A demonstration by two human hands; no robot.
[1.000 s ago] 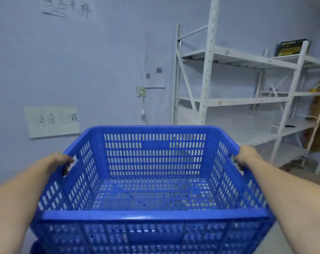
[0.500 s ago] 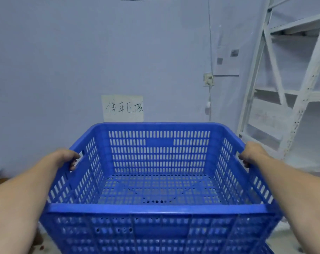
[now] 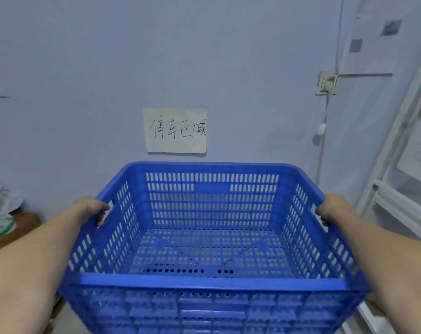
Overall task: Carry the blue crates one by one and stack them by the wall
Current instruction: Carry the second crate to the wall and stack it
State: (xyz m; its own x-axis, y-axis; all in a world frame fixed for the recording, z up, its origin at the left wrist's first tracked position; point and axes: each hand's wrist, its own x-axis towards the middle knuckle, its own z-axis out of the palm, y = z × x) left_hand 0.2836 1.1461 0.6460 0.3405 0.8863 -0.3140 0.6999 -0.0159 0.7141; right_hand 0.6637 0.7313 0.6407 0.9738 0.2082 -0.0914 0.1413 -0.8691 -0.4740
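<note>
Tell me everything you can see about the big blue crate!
The blue crate looks like bright plastic, with slotted walls, a perforated floor, a thick solid rim and handle cutouts in its side walls. It is empty, upright and about level, held in front of the wall. The left hand grips its left rim and the right hand grips its right rim.

A paper sign (image 3: 176, 130) with handwritten characters is stuck to the pale blue wall (image 3: 84, 68). Right of it, a wall socket (image 3: 327, 83) — a white cord hanging below — beside white metal shelving (image 3: 397, 169).
</note>
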